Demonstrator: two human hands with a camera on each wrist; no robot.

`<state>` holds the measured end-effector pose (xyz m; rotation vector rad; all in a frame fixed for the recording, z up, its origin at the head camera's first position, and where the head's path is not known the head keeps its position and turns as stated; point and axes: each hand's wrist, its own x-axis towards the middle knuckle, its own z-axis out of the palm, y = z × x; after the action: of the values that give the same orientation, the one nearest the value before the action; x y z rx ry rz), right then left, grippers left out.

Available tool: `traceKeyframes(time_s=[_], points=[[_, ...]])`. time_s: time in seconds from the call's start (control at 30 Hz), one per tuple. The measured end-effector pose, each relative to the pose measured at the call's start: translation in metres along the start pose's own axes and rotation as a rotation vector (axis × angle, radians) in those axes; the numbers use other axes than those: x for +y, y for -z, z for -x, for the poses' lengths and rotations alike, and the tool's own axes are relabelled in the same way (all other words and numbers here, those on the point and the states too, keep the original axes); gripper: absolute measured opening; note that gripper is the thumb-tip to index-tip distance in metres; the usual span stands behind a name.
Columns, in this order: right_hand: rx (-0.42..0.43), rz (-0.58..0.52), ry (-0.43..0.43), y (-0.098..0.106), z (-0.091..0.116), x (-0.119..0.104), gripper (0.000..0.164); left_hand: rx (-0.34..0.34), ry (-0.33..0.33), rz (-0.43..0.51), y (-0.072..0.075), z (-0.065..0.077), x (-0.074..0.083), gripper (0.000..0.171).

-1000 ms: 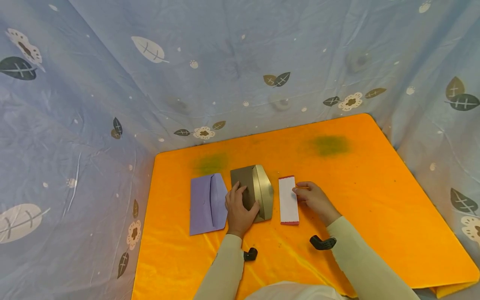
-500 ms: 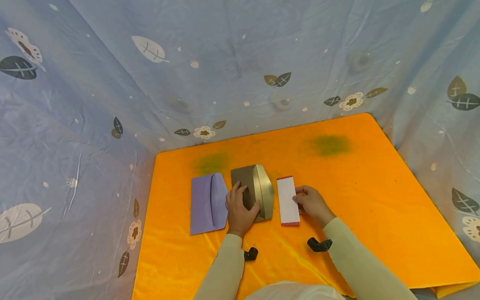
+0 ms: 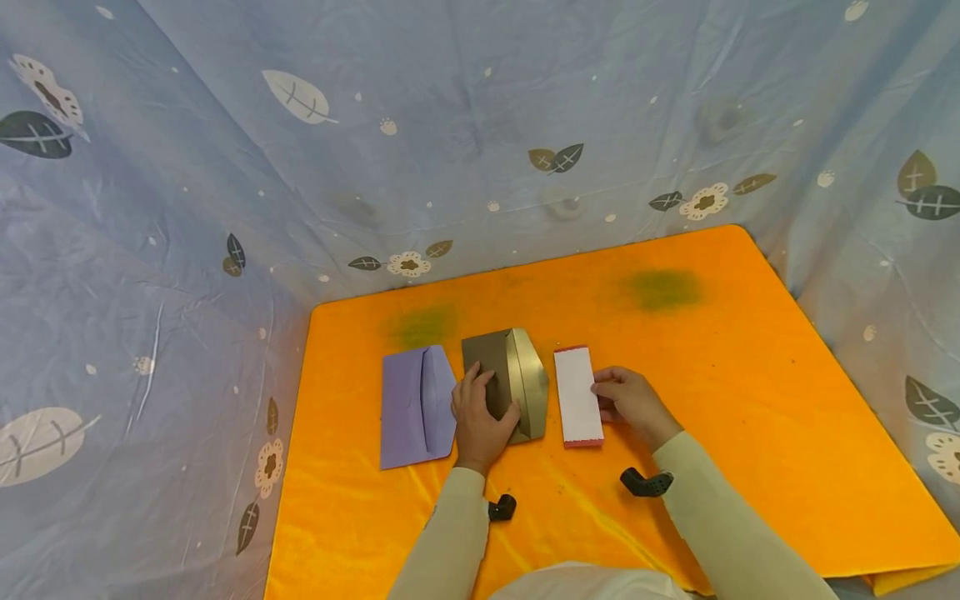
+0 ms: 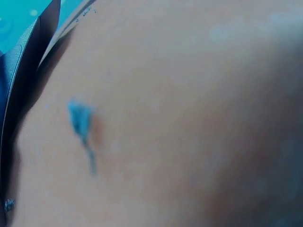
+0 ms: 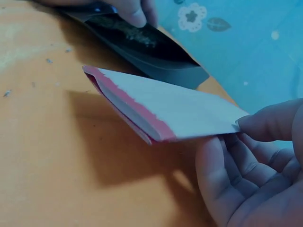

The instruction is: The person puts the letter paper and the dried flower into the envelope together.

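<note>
My left hand (image 3: 481, 423) rests on a dark envelope (image 3: 487, 343) with a gold flap, fingers spread across it and thumb near its flap side. In the right wrist view, the mouth of this envelope (image 5: 182, 75) gapes. Between the thumb and fingers of my right hand (image 3: 633, 405) a folded white paper (image 3: 577, 396) with red ends is pinched by its right long edge. The right wrist view shows this folded paper (image 5: 175, 106) lifted off the cloth, its layers visible at the near end. Skin fills most of the left wrist view, hiding the left fingers.
A purple envelope (image 3: 402, 408) lies left of the dark one, flap facing right. Beneath everything is an orange cloth (image 3: 720, 367) with two greenish patches. Blue patterned curtains (image 3: 480, 108) enclose the table's back and sides.
My right fingers have closed on the folded paper's right edge, and the paper has shifted slightly. The left hand stays on the dark envelope.
</note>
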<state>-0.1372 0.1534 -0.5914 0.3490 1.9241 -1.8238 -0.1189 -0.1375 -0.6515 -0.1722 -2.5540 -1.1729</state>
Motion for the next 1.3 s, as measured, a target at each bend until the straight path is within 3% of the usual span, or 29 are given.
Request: traceKeyframes(time_s=[0.2,0.6,0.93,1.3], points=[[-0.024,-0.126,0.021,0.004,-0.001,-0.005,0.035,0.001,-0.001,0.000,0.000,0.000,0.000,0.060],[-0.027,-0.219,0.036,-0.003,-0.010,-0.007,0.029,0.018,-0.017,0.006,-0.001,-0.001,0.001,0.060],[-0.026,-0.274,0.058,-0.022,-0.018,-0.005,0.031,0.051,-0.052,0.004,-0.003,-0.001,-0.002,0.060],[-0.050,-0.278,0.087,-0.050,-0.021,-0.007,0.029,0.023,-0.021,0.004,-0.002,0.000,-0.006,0.061]])
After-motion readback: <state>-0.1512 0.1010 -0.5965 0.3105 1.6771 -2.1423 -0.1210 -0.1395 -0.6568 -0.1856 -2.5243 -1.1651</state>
